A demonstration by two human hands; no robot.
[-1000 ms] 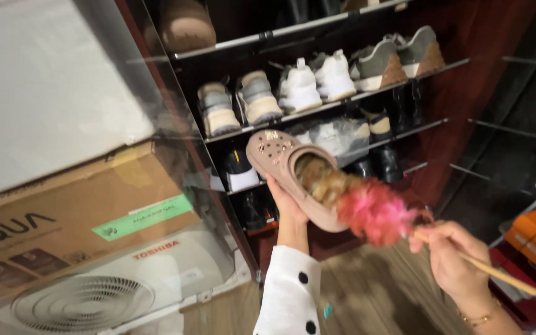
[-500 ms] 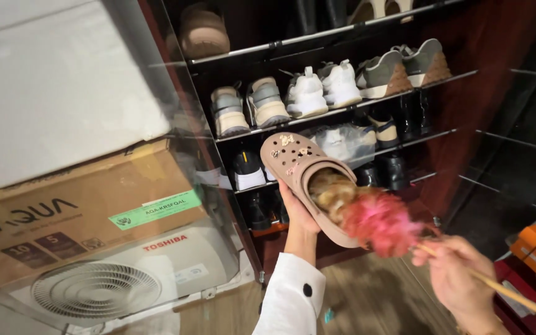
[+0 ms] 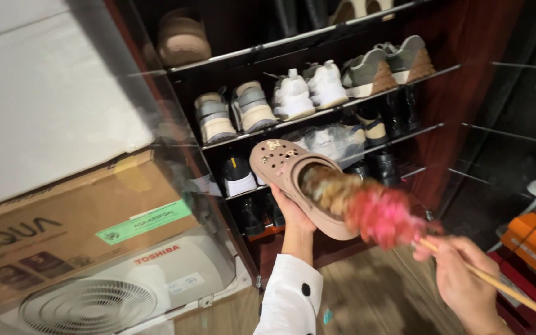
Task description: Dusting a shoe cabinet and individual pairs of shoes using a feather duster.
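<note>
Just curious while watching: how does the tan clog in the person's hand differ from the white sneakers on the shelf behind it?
The tan clog is a single shoe with holes and small charms on its toe; the white sneakers are a laced, closed pair. The clog is held tilted in the left hand with a pink feather duster inside, worked by the right hand; the sneakers rest flat on a shelf. Both point away from the camera.
</note>
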